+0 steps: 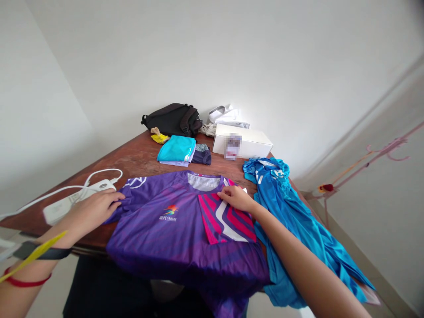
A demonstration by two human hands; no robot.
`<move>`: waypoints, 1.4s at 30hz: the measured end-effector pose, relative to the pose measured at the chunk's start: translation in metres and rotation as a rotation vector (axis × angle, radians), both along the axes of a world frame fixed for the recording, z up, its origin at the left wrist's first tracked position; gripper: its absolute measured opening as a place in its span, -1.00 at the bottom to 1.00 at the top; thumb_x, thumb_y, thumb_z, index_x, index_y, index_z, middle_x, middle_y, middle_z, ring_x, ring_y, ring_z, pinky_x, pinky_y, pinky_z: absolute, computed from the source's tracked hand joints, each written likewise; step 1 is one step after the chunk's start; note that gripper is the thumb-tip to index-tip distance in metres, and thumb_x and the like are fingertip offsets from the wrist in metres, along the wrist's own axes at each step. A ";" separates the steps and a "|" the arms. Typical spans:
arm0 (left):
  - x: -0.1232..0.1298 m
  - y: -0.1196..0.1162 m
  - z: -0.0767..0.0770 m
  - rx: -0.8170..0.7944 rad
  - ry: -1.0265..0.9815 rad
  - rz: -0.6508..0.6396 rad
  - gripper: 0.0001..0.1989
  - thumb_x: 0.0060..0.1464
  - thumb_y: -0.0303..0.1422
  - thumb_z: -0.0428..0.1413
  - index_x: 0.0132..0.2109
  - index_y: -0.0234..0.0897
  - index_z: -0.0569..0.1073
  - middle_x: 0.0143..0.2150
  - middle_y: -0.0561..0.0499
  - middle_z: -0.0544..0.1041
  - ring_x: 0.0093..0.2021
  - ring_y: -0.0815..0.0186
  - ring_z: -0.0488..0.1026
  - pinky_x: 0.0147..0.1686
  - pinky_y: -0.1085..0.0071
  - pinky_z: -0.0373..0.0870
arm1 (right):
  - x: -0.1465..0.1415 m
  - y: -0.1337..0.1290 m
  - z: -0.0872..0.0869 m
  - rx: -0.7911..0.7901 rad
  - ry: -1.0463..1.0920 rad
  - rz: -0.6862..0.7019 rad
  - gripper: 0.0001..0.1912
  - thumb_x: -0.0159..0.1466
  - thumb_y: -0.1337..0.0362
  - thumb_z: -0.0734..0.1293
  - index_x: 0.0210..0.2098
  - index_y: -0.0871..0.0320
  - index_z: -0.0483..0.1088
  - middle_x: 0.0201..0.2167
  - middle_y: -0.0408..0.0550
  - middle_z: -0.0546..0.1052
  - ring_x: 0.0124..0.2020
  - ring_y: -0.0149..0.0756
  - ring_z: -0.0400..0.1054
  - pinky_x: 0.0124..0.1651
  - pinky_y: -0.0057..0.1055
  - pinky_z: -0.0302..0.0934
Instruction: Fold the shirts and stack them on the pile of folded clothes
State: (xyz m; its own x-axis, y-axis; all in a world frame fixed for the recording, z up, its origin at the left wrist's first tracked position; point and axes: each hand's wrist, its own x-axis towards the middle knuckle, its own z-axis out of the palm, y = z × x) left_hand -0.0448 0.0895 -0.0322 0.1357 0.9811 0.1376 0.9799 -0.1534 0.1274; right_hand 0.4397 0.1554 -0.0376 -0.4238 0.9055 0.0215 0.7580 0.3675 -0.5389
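A purple shirt [149, 238] lies face up across the table's front edge, its lower part hanging down. One sleeve, striped pink and white, is folded inward over the chest. My left hand [96, 207] pinches the shirt's left sleeve beside the white power strip. My right hand [236, 198] rests at the right shoulder, fingertips pressed together on the top of the folded striped sleeve. Blue clothing [294, 221] lies in a loose heap just right of the purple shirt, partly behind my right forearm.
On the wooden table [132, 154] are a folded turquoise garment [177, 149], a dark folded cloth [201, 155], a black bag [172, 119], a white box [248, 139] and a power strip [62, 207] with white cables. A pink rack [367, 163] stands at the right.
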 end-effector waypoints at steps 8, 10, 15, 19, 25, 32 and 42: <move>0.015 -0.007 0.015 0.230 0.012 0.007 -0.60 0.27 -0.13 -0.11 -0.11 -0.19 0.56 -0.04 -0.10 0.62 0.01 0.05 0.51 0.10 0.18 0.34 | 0.001 0.001 -0.001 0.002 0.001 0.005 -0.60 0.42 0.05 0.26 -0.43 0.15 0.46 -0.50 -0.12 0.52 -0.47 -0.33 0.35 -0.44 -0.42 -0.01; 0.021 -0.007 0.019 0.281 -0.042 0.001 -0.63 0.28 -0.13 -0.09 -0.09 -0.18 0.55 -0.04 -0.07 0.61 0.00 0.09 0.52 0.10 0.22 0.35 | 0.000 0.001 -0.001 0.003 -0.001 0.004 -0.61 0.42 0.05 0.26 -0.42 0.15 0.47 -0.50 -0.12 0.53 -0.46 -0.33 0.36 -0.43 -0.42 0.00; 0.042 -0.002 0.030 0.286 -0.268 0.026 -0.62 0.25 -0.11 0.01 0.06 -0.18 0.52 -0.09 -0.01 0.61 -0.16 0.20 0.55 -0.08 0.35 0.43 | 0.000 0.001 0.000 0.000 0.001 0.002 -0.61 0.42 0.06 0.25 -0.42 0.16 0.48 -0.50 -0.11 0.53 -0.46 -0.33 0.36 -0.43 -0.42 -0.01; 0.052 0.013 0.036 0.221 -0.475 0.017 -0.57 0.24 -0.06 0.06 0.10 -0.21 0.51 -0.06 -0.04 0.62 -0.08 0.19 0.55 0.00 0.33 0.44 | 0.000 0.001 -0.001 0.007 -0.004 0.008 -0.60 0.42 0.04 0.25 -0.43 0.16 0.46 -0.50 -0.12 0.52 -0.46 -0.33 0.35 -0.44 -0.42 -0.01; 0.069 0.037 0.039 0.114 -0.742 -0.023 -0.51 0.15 -0.02 0.14 0.03 -0.31 0.54 -0.03 -0.16 0.63 -0.03 0.11 0.55 0.08 0.20 0.42 | 0.001 0.001 0.000 0.004 -0.002 0.007 -0.61 0.41 0.06 0.26 -0.43 0.15 0.46 -0.49 -0.12 0.52 -0.47 -0.34 0.34 -0.44 -0.42 -0.01; 0.100 0.044 0.018 -0.023 -0.844 -0.032 -0.50 0.12 0.03 0.14 0.01 -0.26 0.52 -0.11 -0.14 0.62 -0.25 0.13 0.59 -0.28 0.23 0.56 | 0.000 0.001 0.000 0.000 0.008 0.011 -0.62 0.42 0.07 0.26 -0.43 0.15 0.44 -0.49 -0.11 0.52 -0.45 -0.32 0.36 -0.43 -0.42 -0.01; 0.122 -0.024 0.004 -0.030 -0.367 -0.353 -0.57 0.24 -0.01 0.11 0.20 0.06 0.51 0.28 -0.05 0.48 0.30 0.03 0.39 0.30 0.11 0.34 | 0.000 0.000 0.000 -0.021 -0.004 -0.010 -0.63 0.41 0.06 0.26 -0.44 0.14 0.42 -0.50 -0.12 0.51 -0.45 -0.33 0.35 -0.42 -0.42 0.00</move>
State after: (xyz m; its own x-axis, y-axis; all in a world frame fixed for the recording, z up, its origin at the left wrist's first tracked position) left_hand 0.0776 0.0653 -0.0282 0.4075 0.8886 0.2105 0.7589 -0.4577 0.4632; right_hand 0.4399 0.1553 -0.0378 -0.4144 0.9101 0.0009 0.7637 0.3483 -0.5435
